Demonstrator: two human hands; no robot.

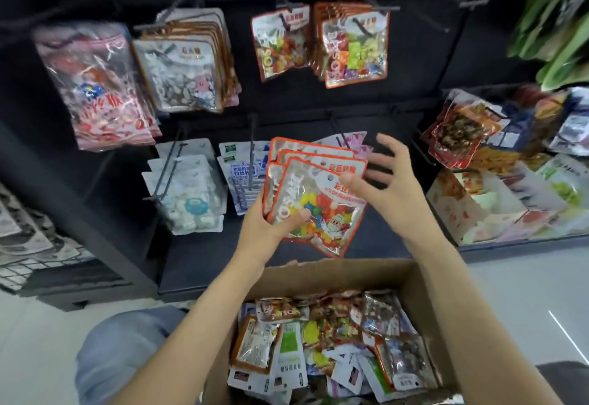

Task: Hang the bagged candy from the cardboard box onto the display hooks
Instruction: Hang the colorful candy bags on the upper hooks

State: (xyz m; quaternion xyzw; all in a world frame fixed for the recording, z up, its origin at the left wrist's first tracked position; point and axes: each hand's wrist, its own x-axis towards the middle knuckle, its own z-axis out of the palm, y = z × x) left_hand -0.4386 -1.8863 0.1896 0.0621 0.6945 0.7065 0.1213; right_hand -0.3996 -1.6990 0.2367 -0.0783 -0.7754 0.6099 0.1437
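My left hand (271, 229) grips a fanned stack of orange-edged bags of colourful candy (315, 194) from below, thumb across the front bag. My right hand (382, 178) hovers at the stack's upper right corner with fingers spread, the thumb touching the front bag near its hang hole. Below my arms the cardboard box (411, 280) holds several mixed candy bags. Matching orange-edged bags (353, 50) hang on upper display hooks (376, 4) of the black rack, above the stack.
Other hung bags fill the rack: pink ones (102, 89) upper left, brown-and-white ones (185, 63), white ones (188, 188) lower left. An empty hook (462, 3) juts out upper right. A bin of snack packs (510, 175) stands right. My knee (127, 350) is by the box.
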